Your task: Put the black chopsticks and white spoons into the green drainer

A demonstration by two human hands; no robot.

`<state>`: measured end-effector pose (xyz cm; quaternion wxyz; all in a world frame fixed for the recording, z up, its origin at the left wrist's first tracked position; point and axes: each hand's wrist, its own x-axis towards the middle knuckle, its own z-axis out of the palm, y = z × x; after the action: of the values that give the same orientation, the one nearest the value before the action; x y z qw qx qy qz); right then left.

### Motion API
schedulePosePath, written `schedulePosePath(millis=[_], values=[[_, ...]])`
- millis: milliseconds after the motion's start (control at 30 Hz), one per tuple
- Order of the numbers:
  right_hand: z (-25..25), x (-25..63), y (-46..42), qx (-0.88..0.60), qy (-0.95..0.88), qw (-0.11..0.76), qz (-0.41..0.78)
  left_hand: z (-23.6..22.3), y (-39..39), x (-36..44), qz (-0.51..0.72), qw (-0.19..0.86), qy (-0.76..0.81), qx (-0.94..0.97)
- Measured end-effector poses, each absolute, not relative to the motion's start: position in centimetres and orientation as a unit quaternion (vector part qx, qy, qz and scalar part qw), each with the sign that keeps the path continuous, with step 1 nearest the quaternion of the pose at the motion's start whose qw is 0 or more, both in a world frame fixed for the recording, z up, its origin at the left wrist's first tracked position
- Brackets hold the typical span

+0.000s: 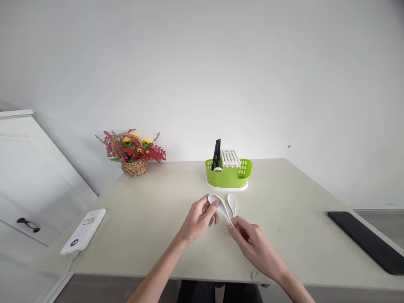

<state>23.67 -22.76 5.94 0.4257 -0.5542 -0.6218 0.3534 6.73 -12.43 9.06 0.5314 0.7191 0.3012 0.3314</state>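
Observation:
Between my two hands is a white soup spoon (222, 209), held tilted over the table. My left hand (198, 219) pinches its bowl, thumb on the inner face. The fingers of my right hand (252, 242) are closed on the handle end. Just behind, a second white soup spoon (232, 201) lies on the table, its handle end hidden by my right hand. Beyond the spoons stands a green utensil basket (224, 179) on a white base. It holds black chopsticks (216, 154), a white spoon (218, 169) and a white slatted rack (230, 158).
A wicker basket of red and yellow flowers (135, 167) stands at the back left. On the table's left side lies a white power bank (84, 231) with a cable (71, 261). A black flat object (366, 242) lies along the right edge. A white cabinet (38, 181) adjoins the left.

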Motion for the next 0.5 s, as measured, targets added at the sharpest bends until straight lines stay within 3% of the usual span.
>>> schedulePosePath(millis=[133,300,500], values=[[5.2,25.6,-22.2,-0.546,-0.612,0.442,0.363,10.8,-10.4,5.4,0.435,0.503,0.305,0.681],[1.1,30.2,-21.2,-0.628,-0.532,0.468,0.322,13.7,-5.1,4.3,0.62,0.349,0.328,0.621],[-3.2,32.9,-20.4,-0.703,-0.476,0.447,0.28,14.6,1.5,6.8,0.646,0.281,0.271,0.656]])
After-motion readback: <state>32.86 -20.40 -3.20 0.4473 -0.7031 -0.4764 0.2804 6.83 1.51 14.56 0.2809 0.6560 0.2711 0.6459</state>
